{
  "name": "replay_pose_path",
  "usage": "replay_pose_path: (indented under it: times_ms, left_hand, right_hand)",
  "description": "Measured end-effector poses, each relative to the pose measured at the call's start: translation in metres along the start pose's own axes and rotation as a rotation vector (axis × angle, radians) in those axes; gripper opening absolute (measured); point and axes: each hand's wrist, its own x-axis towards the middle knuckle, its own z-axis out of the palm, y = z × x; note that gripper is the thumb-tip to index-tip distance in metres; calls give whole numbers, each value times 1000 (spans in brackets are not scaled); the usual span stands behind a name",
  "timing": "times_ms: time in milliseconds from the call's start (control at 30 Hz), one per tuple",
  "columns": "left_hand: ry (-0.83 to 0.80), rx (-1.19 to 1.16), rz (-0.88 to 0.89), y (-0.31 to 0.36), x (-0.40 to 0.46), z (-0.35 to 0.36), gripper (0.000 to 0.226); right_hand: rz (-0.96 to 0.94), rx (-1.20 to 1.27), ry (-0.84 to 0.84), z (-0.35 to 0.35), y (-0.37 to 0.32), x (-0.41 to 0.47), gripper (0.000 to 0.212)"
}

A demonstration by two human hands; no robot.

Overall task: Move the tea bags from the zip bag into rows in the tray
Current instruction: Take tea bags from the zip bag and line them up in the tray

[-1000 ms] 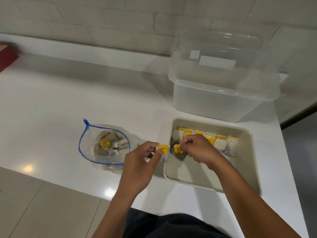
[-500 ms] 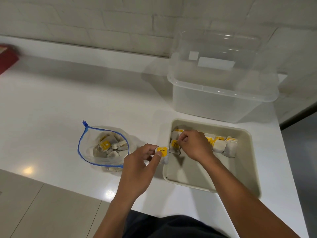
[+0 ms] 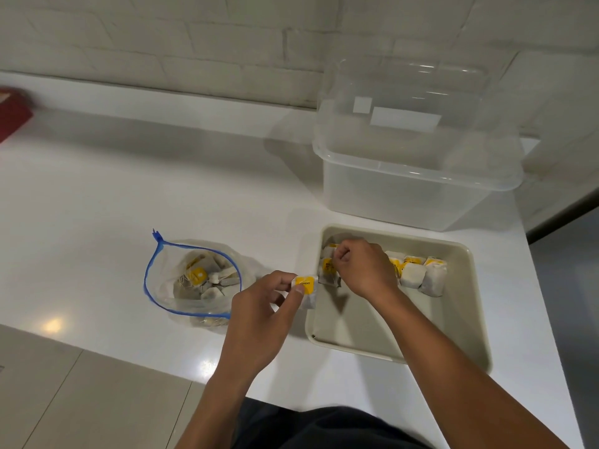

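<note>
Left hand (image 3: 259,314) pinches a yellow-tagged tea bag (image 3: 306,290) at the tray (image 3: 463,322) edge; right hand (image 3: 363,267) presses closed fingers onto another tea bag (image 3: 328,270) in the row.

Both forearms are being extended forward from the bottom edge. The left hand (image 3: 259,314) is being held palm inward, thumb and forefinger pinched together. The right hand (image 3: 364,267) is being curled knuckles-up, its fingertips tucked underneath.

Yellow tea bag tag (image 3: 305,284) in left hand (image 3: 259,319), lettering seemingly "MOMENT", other tags illegible
</note>
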Motion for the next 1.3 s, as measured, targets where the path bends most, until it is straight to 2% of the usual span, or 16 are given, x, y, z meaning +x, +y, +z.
replay_pose_path:
  times_ms: [467,733,867,967,1067,1167,1300]
  left_hand:
    - [32,-81,46,11,-2,3,8]
    - [68,-41,63,11,2,5,11]
    - [77,-77,65,16,5,7,16]
    - [67,-87,63,20,7,11,16]
    - [9,-53,48,26,10,19,10]
    - [-64,-54,-4,30,15,29,8]
    - [-85,-110,-24,33,18,38,6]
  right_hand:
    - [-18,-21,73,-3,-2,-3,13]
    - [3,0,87,-8,7,-7,13]
    - [22,147,130,-27,15,-28,13]
    - [35,417,28,-42,22,-48,13]
    - [38,773,-233,-63,17,-72,16]
    - [-59,794,-346,-70,14,-80,16]
    - [-105,724,-260,-65,18,-71,4]
